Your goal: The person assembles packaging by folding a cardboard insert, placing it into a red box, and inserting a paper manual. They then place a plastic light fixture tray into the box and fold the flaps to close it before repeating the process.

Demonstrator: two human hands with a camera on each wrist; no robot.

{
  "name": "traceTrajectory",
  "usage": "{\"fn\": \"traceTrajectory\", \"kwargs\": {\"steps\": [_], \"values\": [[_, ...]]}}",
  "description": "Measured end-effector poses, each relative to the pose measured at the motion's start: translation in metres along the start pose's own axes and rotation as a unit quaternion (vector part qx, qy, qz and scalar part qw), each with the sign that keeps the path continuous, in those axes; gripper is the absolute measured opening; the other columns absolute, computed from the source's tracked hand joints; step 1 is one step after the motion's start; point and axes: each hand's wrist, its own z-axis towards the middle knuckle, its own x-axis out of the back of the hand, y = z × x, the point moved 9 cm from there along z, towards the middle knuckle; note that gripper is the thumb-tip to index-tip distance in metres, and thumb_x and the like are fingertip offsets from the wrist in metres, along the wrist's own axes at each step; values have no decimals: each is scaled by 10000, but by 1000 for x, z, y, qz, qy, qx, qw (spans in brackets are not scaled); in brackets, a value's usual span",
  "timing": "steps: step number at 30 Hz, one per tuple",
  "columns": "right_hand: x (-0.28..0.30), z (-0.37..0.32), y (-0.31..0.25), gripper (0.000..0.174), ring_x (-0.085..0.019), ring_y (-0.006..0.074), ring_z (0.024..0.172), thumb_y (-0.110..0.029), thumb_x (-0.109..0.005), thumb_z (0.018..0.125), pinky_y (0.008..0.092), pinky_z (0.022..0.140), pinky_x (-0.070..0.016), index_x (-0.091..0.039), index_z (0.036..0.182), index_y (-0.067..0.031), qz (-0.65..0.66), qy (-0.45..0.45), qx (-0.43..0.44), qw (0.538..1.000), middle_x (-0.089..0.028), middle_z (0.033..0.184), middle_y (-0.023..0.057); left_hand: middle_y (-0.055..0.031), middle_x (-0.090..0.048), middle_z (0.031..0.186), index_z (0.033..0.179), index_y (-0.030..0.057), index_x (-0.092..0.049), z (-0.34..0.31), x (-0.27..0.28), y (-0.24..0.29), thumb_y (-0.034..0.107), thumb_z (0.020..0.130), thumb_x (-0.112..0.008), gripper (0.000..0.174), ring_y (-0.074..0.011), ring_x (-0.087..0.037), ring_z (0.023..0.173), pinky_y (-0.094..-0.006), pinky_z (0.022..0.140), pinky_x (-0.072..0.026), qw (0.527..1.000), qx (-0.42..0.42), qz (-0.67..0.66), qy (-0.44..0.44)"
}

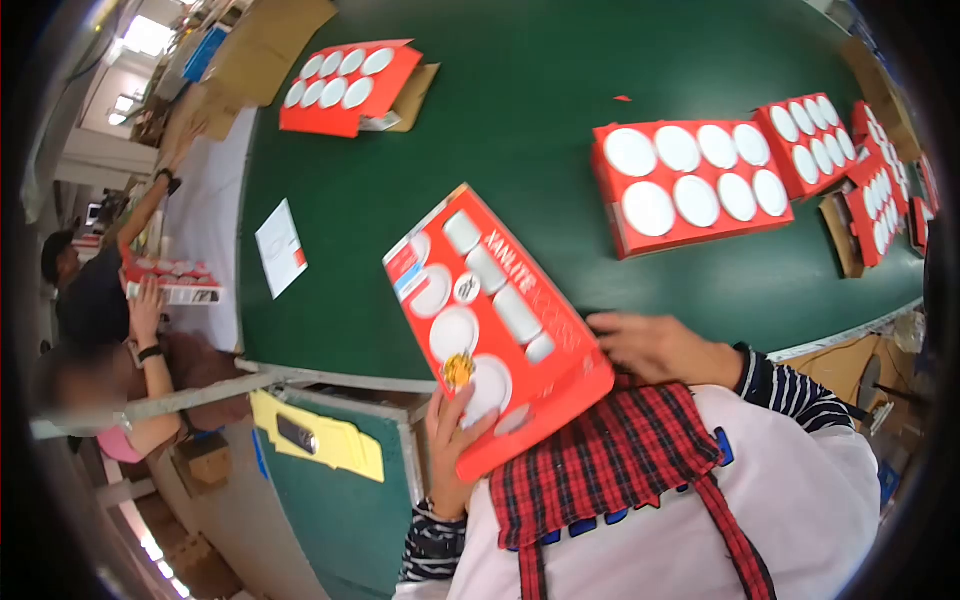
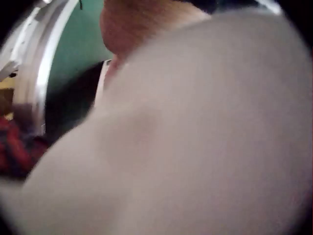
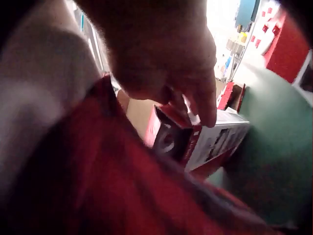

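Observation:
A red XANLITE carton (image 1: 520,310) printed with white lamps lies tilted across the table's front edge, close to the person's body. My left hand (image 1: 450,440) grips its lower left side, fingers on the printed face; a blurred pale surface fills most of the left wrist view. At the lower right corner is my right hand (image 1: 650,345). In the right wrist view, the carton's near end (image 3: 171,139) stands open with a dark inside. The right fingers (image 3: 208,105) reach down to its edge and a red flap; I cannot tell whether they pinch it.
Several red cartons with white discs, including one large carton (image 1: 690,185), stand at the right of the green table (image 1: 500,90). Another carton (image 1: 350,85) lies at the far left, near a white sheet (image 1: 282,248). A person (image 1: 95,300) handles a carton beyond the left edge.

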Motion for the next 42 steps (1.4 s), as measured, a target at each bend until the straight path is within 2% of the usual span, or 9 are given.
{"fn": "traceTrajectory", "kwargs": {"steps": [5, 9, 16, 21, 27, 29, 33, 39, 42], "values": [[45, 47, -2, 221, -645, 197, 861, -61, -497, 923, 294, 754, -513, -577, 1090, 60, 135, 174, -149, 964, -635, 1111, 170, -178, -432, 1383, 1407, -6, -345, 53, 82, -90, 162, 891, -599, 599, -296, -422, 1272, -404, 966, -434, 885, 68, -460, -17], [19, 58, 8, 230, -558, 86, 737, -74, -491, 945, 239, 686, -480, -616, 1091, 52, 142, 196, -232, 942, -682, 938, 88, -181, -489, 1328, 1344, 41, -463, 84, 142, -308, 199, 846, -650, 555, -269, -493, 1205, -329, 965, -411, 937, 269, -132, 180], [-1, 77, 18, 243, -603, 123, 774, -115, -508, 943, 272, 717, -483, -613, 1105, 32, 48, 291, -241, 925, -688, 945, 120, -343, -437, 1291, 1353, -52, -368, 170, 156, -456, 535, 687, -664, 936, -481, -418, 1213, -483, 1011, -362, 879, 377, 290, 28], [-24, 76, 60, 249, -631, 196, 783, -149, -522, 942, 308, 740, -500, -619, 1108, 10, 11, 272, -271, 923, -676, 950, 147, -229, -639, 941, 1079, 3, -517, 203, 170, -439, 281, 728, -664, 472, -396, -631, 913, -477, 769, -508, 875, 296, 380, -49], [-37, 69, 107, 234, -632, 324, 900, -112, -556, 894, 381, 792, -502, -629, 1094, -14, -43, 174, -285, 942, -653, 1030, 166, -196, -637, 996, 1096, -20, -543, 171, 183, -413, 127, 828, -559, 306, -363, -624, 941, -464, 776, -504, 865, 269, 423, 26], [-21, 65, 95, 314, -578, 364, 1035, -76, -568, 863, 405, 878, -475, -585, 1173, -31, -120, 147, -267, 945, -585, 1188, 181, -155, -640, 1007, 1094, -39, -578, 161, 211, -337, 111, 904, -512, 251, -271, -632, 879, -383, 795, -492, 907, -85, 298, 285], [45, 76, 30, 593, -488, 289, 1216, -166, -677, 825, 388, 979, -416, -426, 1351, -55, -31, 266, -178, 947, -464, 1364, 153, -94, -630, 949, 1070, -51, -599, 137, 229, -214, 157, 953, -498, 260, -168, -578, 807, -294, 773, -451, 957, -10, -4, 290], [81, 82, -8, 1076, -336, 274, 1349, -295, -833, 679, 419, 1100, -280, -149, 1485, -95, 109, 274, -70, 953, -324, 1470, 156, -113, -661, 871, 943, -30, -657, 104, 135, -99, 156, 878, -592, 207, -165, -607, 829, -300, 782, -474, 960, 65, -267, -53], [41, 58, 17, 1158, -328, 279, 1352, -330, -859, 641, 434, 1101, -271, -108, 1491, -98, 290, 155, -128, 936, -306, 1477, 172, -217, -668, 895, 940, -73, -645, 109, 72, -7, 175, 901, -552, 268, -366, -640, 874, -552, 957, -409, 851, -61, -469, -230]]}}
